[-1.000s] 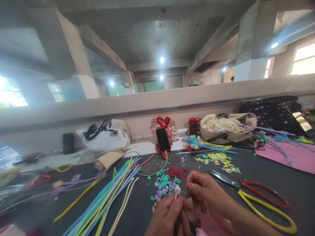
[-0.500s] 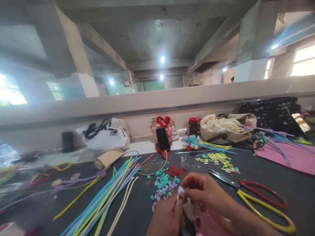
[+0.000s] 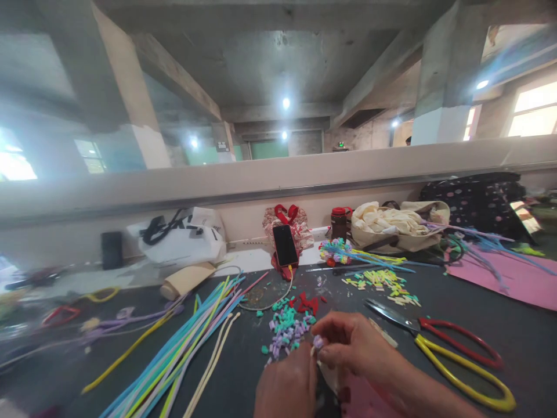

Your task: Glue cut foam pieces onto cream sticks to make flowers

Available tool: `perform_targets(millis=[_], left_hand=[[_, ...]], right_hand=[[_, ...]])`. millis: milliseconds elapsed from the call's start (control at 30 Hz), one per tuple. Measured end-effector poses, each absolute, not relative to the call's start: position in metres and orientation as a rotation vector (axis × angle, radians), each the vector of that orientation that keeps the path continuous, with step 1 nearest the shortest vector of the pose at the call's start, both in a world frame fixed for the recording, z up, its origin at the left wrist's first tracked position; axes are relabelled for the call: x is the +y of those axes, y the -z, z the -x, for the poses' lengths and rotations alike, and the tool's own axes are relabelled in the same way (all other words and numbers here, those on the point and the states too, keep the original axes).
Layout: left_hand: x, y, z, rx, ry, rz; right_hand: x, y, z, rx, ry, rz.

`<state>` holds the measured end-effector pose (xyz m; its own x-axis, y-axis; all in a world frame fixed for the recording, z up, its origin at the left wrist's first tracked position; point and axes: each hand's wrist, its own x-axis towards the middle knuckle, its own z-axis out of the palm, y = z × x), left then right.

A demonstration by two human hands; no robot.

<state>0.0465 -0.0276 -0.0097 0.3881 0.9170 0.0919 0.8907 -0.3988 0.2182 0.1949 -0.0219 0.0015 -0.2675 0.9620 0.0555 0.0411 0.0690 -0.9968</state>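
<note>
My right hand [image 3: 354, 345] pinches a small pale purple piece [image 3: 318, 342] between thumb and fingers. Close beside it, my left hand [image 3: 285, 380] is closed at the base of that piece, around a thin pale stem [image 3: 313, 350]; the fingertips of the two hands nearly meet. Just beyond them lies a pile of short purple bits [image 3: 289, 332] and teal bits [image 3: 286, 317]. A few red pieces [image 3: 308, 303] rest behind the pile. Part of a pink sheet shows below my right hand, partly hidden by the forearm.
Scissors [image 3: 413, 328] with red and yellow handles lie at the right. Long coloured stems [image 3: 187, 348] spread at the left. Yellow bits [image 3: 383, 281], a phone [image 3: 285, 246] on a cable, a bottle [image 3: 338, 225] and bags stand farther back.
The view has shifted slightly. Both hands have moved a little left, with the left lower and turned more back-up. A pale strip now shows behind my right hand.
</note>
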Motion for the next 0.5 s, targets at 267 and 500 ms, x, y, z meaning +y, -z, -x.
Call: perform_targets(millis=[267, 500], left_hand=[[-0.0283, 0.0074, -0.0467, 1.652, -0.233, -2.531], [-0.0297, 0.006, -0.048, 1.653, -0.241, -2.457]], right_hand=[[-0.0185, 0.0068, -0.1956, -1.462, -1.334, 1.087], [-0.0174, 0.0089, -0.1948, -1.5, -1.288, 1.097]])
